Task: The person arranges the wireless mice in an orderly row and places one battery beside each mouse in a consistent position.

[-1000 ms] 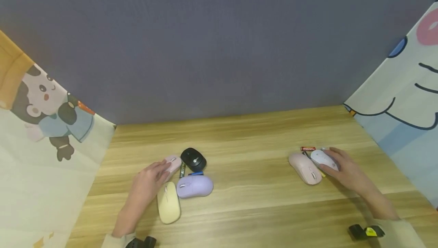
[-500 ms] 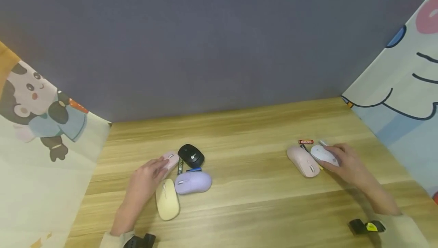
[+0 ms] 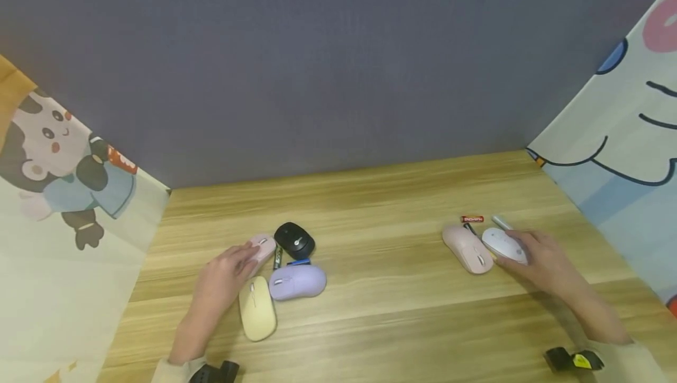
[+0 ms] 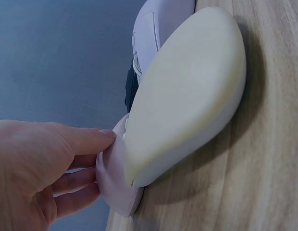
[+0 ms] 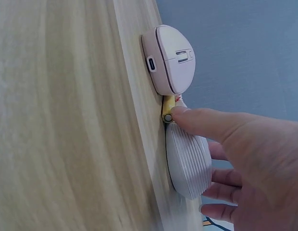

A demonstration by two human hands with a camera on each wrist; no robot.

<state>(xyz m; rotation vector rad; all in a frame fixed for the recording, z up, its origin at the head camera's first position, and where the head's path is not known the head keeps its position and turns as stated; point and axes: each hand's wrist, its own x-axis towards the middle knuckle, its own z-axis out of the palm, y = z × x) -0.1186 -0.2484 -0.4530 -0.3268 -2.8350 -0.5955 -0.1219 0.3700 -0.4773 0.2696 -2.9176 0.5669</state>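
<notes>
My left hand (image 3: 224, 271) holds a small pink mouse (image 3: 264, 247) between thumb and fingers. Against that mouse lie a black mouse (image 3: 294, 241), a lilac mouse (image 3: 304, 282) and a yellow mouse (image 3: 258, 309), with a dark battery (image 3: 277, 258) and a blue battery (image 3: 299, 262) among them. On the right, my right hand (image 3: 547, 262) grips a white mouse (image 3: 502, 243). In the right wrist view its thumb touches the yellow end of a battery (image 5: 168, 107) lying between the white mouse and a larger pink mouse (image 5: 177, 62).
Behind the right-hand mice lie a red battery (image 3: 472, 218) and a silver battery (image 3: 500, 222). A grey panel (image 3: 338, 77) stands along the back of the wooden table (image 3: 381, 324). Cartoon-printed panels (image 3: 47, 242) border the left and right sides.
The view has shifted slightly. My right hand and the white mouse have moved a little to the right, and more of the silver battery shows. My left hand stays on the small pink mouse.
</notes>
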